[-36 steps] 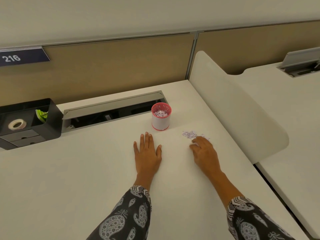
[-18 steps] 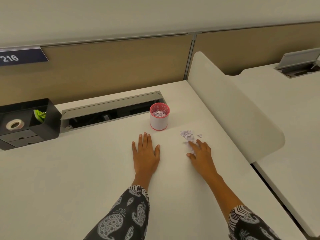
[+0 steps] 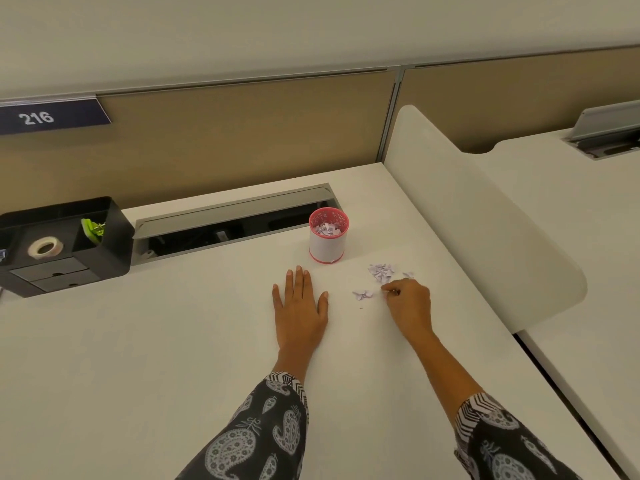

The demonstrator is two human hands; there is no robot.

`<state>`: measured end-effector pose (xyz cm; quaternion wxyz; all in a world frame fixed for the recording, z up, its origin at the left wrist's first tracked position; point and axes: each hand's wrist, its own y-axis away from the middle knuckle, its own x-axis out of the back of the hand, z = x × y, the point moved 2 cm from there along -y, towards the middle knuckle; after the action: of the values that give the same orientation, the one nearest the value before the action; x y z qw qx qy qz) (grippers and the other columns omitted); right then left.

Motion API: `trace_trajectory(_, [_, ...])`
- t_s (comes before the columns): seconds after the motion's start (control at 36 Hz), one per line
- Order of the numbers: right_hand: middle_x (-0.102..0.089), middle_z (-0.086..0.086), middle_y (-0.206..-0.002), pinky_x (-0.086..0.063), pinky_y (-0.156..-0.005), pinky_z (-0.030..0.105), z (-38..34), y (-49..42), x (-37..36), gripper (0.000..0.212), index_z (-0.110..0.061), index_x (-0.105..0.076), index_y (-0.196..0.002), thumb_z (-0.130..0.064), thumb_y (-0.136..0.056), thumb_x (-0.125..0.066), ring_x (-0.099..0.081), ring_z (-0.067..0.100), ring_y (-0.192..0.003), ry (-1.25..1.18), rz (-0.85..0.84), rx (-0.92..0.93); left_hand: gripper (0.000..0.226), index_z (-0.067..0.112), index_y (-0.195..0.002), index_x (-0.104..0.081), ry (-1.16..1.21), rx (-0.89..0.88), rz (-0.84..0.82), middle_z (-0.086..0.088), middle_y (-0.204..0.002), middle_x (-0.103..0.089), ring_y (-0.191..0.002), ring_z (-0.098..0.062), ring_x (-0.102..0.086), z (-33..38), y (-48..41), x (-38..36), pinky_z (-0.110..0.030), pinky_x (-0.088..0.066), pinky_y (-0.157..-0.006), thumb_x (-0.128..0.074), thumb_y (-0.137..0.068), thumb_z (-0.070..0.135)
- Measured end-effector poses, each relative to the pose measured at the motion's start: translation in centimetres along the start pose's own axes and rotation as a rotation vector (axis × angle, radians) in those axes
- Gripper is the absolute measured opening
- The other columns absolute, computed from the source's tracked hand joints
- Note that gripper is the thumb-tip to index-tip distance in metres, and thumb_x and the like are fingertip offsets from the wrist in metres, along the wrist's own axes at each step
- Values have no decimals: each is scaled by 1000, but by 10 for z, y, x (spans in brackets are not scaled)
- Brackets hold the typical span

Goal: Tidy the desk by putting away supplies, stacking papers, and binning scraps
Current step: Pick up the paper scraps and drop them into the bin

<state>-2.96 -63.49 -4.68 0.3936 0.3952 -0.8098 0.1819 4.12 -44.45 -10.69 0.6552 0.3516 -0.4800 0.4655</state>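
While the right hand (image 3: pixel 408 306) pinches a pale bit with curled fingertips (image 3: pixel 390 291) at the near edge of the paper scraps (image 3: pixel 381 271), the left hand (image 3: pixel 299 306) lies flat on the desk (image 3: pixel 173 341), fingers straight. The scraps form a loose scatter running left to right, near the upright pink cup (image 3: pixel 328 240), which holds more scraps. Far left, a black organiser (image 3: pixel 114 237) holds a tape roll (image 3: pixel 45 247) and a green clip (image 3: pixel 91 230).

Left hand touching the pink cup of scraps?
Apart. Head view: left hand lies flat on the desk; bare desk shows between its fingertips and the pink cup base.
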Motion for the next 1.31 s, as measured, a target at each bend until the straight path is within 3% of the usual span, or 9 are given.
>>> trace_trajectory(0.25, [-72, 10, -104, -49, -86, 20, -82, -36, 17, 18, -4, -73, -104, -7, -89, -64, -67, 21, -94, -194, 44, 150, 78, 16, -154, 0, -6, -2, 4, -2, -163, 4, -149, -20, 7, 1, 0, 0, -45, 9, -119, 7, -90, 58])
trace_trajectory(0.36, [-69, 11, -112, -52, -88, 29, -120, -53, 7, 26, -6, -69, -113, -16, -89, -65, -66, 24, -97, -110, 11, 210, 77, 17, -154, 3, -11, 6, -4, -1, -163, 7, -149, -19, 10, 0, 0, 0, -45, 10, -119, 9, -89, 58])
trace_trajectory(0.44, [-65, 10, -119, -52, -91, 33, -139, -63, -2, 35, -9, -66, -119, -24, -87, -66, -64, 26, -103, -11, -57, 251, 70, 16, -155, -3, -3, 6, 12, -1, -163, 3, -150, -19, 7, 1, 0, 1, -45, 11, -119, -5, -97, 55])
trace_trajectory(0.67, [-57, 10, -132, -44, -99, 33, -157, -80, -15, 47, -14, -56, -130, -34, -89, -64, -55, 30, -117, 146, -225, 257, 67, 16, -155, -3, 4, 1, 8, -1, -163, 3, -149, -19, 7, 1, 0, 3, -43, 13, -118, -13, -100, 53])
trace_trajectory(0.89, [-69, 9, -114, -50, -90, 27, -120, -73, 7, 25, -9, -69, -114, -17, -92, -61, -65, 23, -101, -139, 45, 260, 72, 16, -155, -3, 10, -4, 4, 0, -163, 2, -150, -18, 7, -1, 0, 2, -46, 8, -120, -2, -95, 56])
trace_trajectory(1.0, [-71, 8, -108, -46, -85, 19, -67, -57, 20, 20, -8, -71, -107, -8, -93, -57, -66, 20, -96, -193, 121, 141, 75, 15, -155, -4, 6, -5, 11, -1, -163, 0, -150, -18, 6, -2, 0, 1, -46, 6, -120, 2, -92, 56])
trace_trajectory(1.08, [-68, 11, -113, -47, -86, 24, -18, -35, 20, 22, -7, -68, -112, -7, -95, -54, -64, 24, -101, -136, 163, 19, 76, 15, -155, -4, -4, 0, 13, -1, -163, 0, -150, -18, 5, -3, 0, 1, -46, 5, -121, 3, -92, 56])
trace_trajectory(1.17, [-58, 13, -129, -45, -98, 36, 25, -12, 13, 29, -7, -60, -124, -12, -97, -50, -54, 28, -119, -40, 176, -82, 73, 15, -155, -2, 3, 0, 0, -1, -163, 2, -150, -18, 7, -3, 0, 1, -46, 5, -121, 0, -94, 55])
trace_trajectory(1.31, [-23, 16, -156, -16, -119, 42, 56, 18, -1, 51, -4, -33, -145, -29, -101, -39, -14, 28, -146, 124, 103, -203, 71, 15, -155, -3, -8, -3, 3, -1, -163, 1, -150, -19, 6, -1, 1, 2, -46, 5, -121, -5, -96, 54])
